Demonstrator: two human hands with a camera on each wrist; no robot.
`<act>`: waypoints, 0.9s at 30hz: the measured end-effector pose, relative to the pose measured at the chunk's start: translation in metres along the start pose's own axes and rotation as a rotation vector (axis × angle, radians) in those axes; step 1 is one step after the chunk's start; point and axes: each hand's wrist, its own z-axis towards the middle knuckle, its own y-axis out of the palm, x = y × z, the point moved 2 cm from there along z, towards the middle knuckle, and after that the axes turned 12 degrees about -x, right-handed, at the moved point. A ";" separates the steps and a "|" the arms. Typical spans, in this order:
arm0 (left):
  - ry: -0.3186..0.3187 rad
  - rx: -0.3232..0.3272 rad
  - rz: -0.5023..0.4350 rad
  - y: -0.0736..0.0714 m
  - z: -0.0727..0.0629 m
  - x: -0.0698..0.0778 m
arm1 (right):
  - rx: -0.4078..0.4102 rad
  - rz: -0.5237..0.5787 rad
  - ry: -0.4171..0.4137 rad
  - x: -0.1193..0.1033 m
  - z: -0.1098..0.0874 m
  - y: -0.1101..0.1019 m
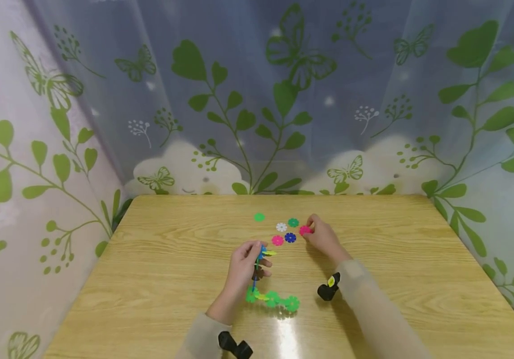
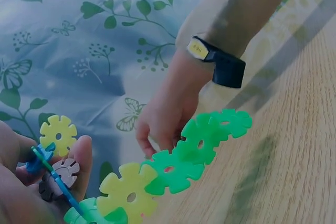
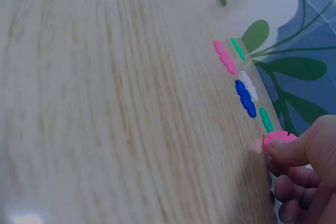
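Observation:
My left hand (image 1: 243, 264) holds a chain of interlocking plastic snowflake discs by its blue end. From there the chain runs down past a brown disc (image 2: 59, 180) to a row of green discs (image 1: 272, 299) with a yellow disc (image 2: 127, 191) among them. Another yellow disc (image 2: 58, 136) sticks out beside my fingers. At the right, my right hand (image 1: 324, 238) pinches a pink disc (image 3: 279, 139) between thumb and fingers, just above the table. Nearest to it lie a dark green disc (image 1: 293, 222) and a dark blue disc (image 1: 290, 238).
A white disc (image 1: 281, 227), a second pink disc (image 1: 277, 241) and a light green disc (image 1: 259, 217) lie flat on the wooden table (image 1: 158, 259). Behind the table's far edge hangs a curtain (image 1: 248, 99) printed with leaves and butterflies. Each wrist wears a black camera mount.

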 end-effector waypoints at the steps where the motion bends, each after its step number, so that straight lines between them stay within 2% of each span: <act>1: -0.001 -0.001 -0.001 0.000 0.000 0.000 | 0.021 0.035 -0.001 0.001 -0.002 -0.001; 4: -0.002 0.000 -0.004 0.000 0.000 -0.001 | 0.062 0.134 -0.011 0.003 -0.009 -0.002; 12: -0.016 0.019 -0.030 0.000 0.001 0.001 | 0.058 0.404 -0.061 -0.006 -0.034 -0.003; 15: -0.005 0.018 -0.032 -0.001 0.001 0.002 | 0.034 0.447 -0.139 -0.017 -0.044 -0.002; 18: 0.000 0.016 -0.034 -0.001 0.001 0.001 | -0.025 0.465 -0.208 -0.030 -0.056 0.002; 22: 0.000 0.009 -0.047 -0.001 0.001 -0.001 | -0.090 0.479 -0.227 -0.041 -0.069 0.010; 27: -0.006 0.006 -0.044 -0.001 0.001 -0.001 | -0.121 0.547 -0.256 -0.060 -0.083 0.012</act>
